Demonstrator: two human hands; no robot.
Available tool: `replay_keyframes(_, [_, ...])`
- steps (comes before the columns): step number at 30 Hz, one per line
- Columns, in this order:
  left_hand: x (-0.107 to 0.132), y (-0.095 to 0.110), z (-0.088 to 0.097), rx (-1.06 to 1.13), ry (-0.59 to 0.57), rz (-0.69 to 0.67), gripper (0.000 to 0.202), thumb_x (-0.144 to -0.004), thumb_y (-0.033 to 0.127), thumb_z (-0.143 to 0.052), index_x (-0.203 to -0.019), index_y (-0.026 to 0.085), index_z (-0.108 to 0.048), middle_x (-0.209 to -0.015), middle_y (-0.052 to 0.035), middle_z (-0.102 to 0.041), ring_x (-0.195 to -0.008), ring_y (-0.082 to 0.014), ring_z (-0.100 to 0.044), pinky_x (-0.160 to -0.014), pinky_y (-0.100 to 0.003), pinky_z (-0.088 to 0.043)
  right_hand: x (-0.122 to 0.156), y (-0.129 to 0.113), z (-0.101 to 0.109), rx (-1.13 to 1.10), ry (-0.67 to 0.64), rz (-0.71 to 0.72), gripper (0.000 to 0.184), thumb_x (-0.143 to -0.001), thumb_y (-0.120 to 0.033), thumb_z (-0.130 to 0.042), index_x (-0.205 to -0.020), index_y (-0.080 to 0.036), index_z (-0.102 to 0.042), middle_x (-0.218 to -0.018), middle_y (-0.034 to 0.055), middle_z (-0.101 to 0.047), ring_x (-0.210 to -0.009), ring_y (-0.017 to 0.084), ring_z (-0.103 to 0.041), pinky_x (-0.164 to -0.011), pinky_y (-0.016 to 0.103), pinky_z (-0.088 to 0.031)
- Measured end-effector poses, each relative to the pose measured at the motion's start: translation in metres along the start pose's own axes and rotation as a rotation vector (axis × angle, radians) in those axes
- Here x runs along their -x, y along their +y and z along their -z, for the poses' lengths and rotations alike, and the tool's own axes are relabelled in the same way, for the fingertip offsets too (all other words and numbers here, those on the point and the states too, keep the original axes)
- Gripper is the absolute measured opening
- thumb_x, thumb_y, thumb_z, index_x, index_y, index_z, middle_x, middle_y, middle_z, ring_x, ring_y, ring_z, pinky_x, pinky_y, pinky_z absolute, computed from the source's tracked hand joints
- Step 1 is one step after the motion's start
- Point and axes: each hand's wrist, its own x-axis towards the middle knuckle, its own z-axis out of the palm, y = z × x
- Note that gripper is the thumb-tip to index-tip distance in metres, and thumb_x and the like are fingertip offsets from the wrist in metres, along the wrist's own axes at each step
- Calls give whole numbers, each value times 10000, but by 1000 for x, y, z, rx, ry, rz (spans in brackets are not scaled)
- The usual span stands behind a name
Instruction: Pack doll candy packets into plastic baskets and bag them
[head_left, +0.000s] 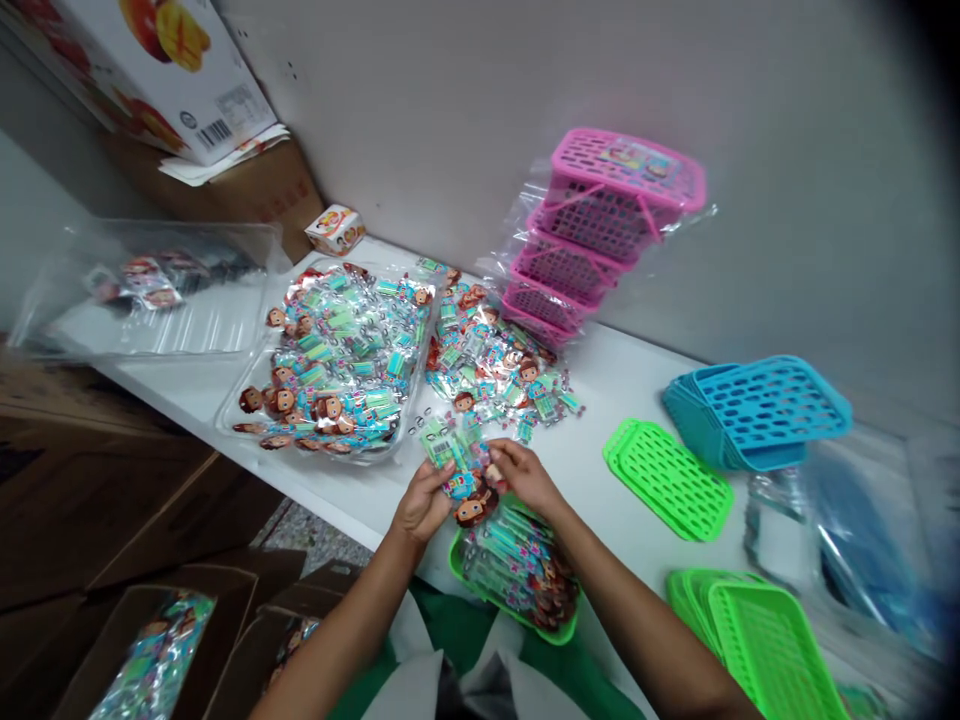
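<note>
Both hands (pixel 424 502) half-curled around shiny packets (pixel 466 488)

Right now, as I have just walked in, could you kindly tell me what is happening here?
A person's left hand holds some small printed packets above the white table, with the right hand at their edge. Just below, a green basket is packed with similar ones. Beyond the hands lie a loose pile and a clear tray heaped with more packets. Wrapped pink baskets stand stacked near the wall, and blue baskets sit to the right.
</note>
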Motion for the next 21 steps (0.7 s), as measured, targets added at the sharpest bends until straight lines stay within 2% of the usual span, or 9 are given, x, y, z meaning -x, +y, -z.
replay_keyframes(3, [2, 3, -1, -17, -11, -22, 475, -763, 197, -689, -1216, 161, -549, -1093, -97, -681, -1005, -245, -644, -914, -381, -484, 4, 4, -3, -13, -199, -66, 458, -902, -546, -367, -957, -185, -643, -854, 32, -681, -730, 172, -623, -661, 275, -467])
replay_keyframes(5, [6, 8, 0, -44, 2, -11, 478, -760, 188, -690, -1215, 163, -547, -1092, -100, -681, -1000, -245, -646, -909, -377, -487, -7, 8, -3, 149, -125, -136, 476, -916, -543, -328, -931, -176, -631, -840, 45, -679, -704, 171, -623, -641, 272, -455])
replay_keyframes(7, [11, 13, 2, -74, 13, 20, 485, -756, 187, -694, -1217, 166, -542, -1092, -103, -681, -983, -244, -653, -886, -368, -499, -26, 13, -5, 450, 47, -173, 391, -882, -509, -445, -1001, -170, -599, -943, 80, -671, -788, 198, -634, -685, 285, -448])
replay_keyframes(9, [15, 17, 5, -96, 19, 33, 499, -753, 189, -698, -1222, 174, -531, -1098, -103, -679, -963, -240, -659, -857, -357, -512, -45, 19, -11, 738, 140, -218, 413, -809, -434, -589, -1111, -156, -544, -1073, 135, -636, -892, 239, -632, -732, 305, -439])
replay_keyframes(11, [17, 19, 7, -106, 26, 24, 527, -740, 185, -710, -1230, 187, -518, -1099, -98, -679, -937, -230, -666, -828, -343, -522, -61, 25, -18, 872, 125, -299, 480, -776, -354, -630, -1177, -128, -498, -1088, 172, -624, -901, 266, -635, -723, 316, -436])
replay_keyframes(13, [18, 19, 10, -115, 42, 24, 543, -721, 175, -726, -1223, 194, -519, -1095, -93, -679, -910, -220, -673, -806, -332, -527, -69, 30, -23, 882, 76, -334, 408, -771, -277, -613, -1139, -120, -529, -1011, 162, -650, -876, 270, -640, -700, 311, -433])
replay_keyframes(17, [19, 20, 14, -158, 48, 50, 427, -703, 155, -738, -1101, 161, -584, -1050, -92, -691, -875, -211, -678, -770, -303, -529, -66, 36, -10, 831, -2, -264, 172, -779, -216, -562, -931, -178, -633, -905, 80, -667, -856, 228, -628, -715, 286, -433])
replay_keyframes(19, [19, 21, 14, -174, 49, 61, 375, -687, 145, -748, -1034, 145, -606, -995, -88, -703, -838, -204, -682, -742, -284, -528, -57, 36, 7, 776, 10, -126, 178, -801, -186, -515, -922, -201, -645, -959, 55, -649, -888, 193, -610, -774, 277, -434])
replay_keyframes(21, [18, 24, 12, -177, 47, 81, 376, -670, 139, -759, -1016, 139, -613, -951, -84, -709, -796, -196, -685, -726, -278, -529, -46, 33, 24, 669, 64, 85, 221, -810, -143, -466, -913, -205, -651, -1017, 56, -621, -939, 178, -587, -835, 288, -433])
